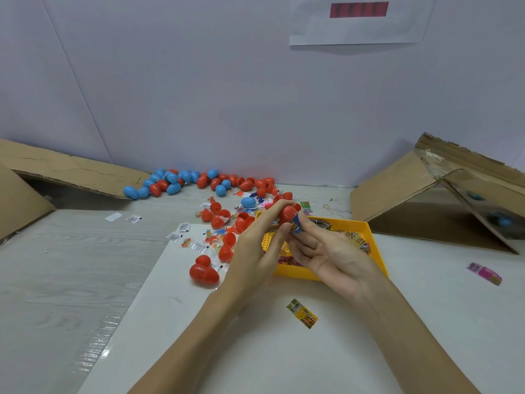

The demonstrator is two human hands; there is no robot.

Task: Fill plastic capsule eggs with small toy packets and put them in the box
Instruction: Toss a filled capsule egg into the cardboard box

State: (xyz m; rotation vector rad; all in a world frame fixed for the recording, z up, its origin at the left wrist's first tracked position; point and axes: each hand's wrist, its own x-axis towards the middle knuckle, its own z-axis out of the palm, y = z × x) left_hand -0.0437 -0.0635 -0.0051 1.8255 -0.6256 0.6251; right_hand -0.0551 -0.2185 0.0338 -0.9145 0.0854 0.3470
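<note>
Pale tabletop (71, 265) runs to a white wall, with loose red and blue eggs (176, 182) heaped at the back left. At centre, the left hand (255, 248) grips a red egg half (287, 213) while the right hand (326, 251) pinches a blue packet (297, 224) into it, above the yellow tray (377, 251); a cardboard box (426, 200) lies far right

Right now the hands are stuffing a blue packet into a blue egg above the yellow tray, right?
Not quite: the egg is red, not blue. The head view shows the left hand holding it while the right hand pushes the blue packet in, above the yellow tray.
</note>
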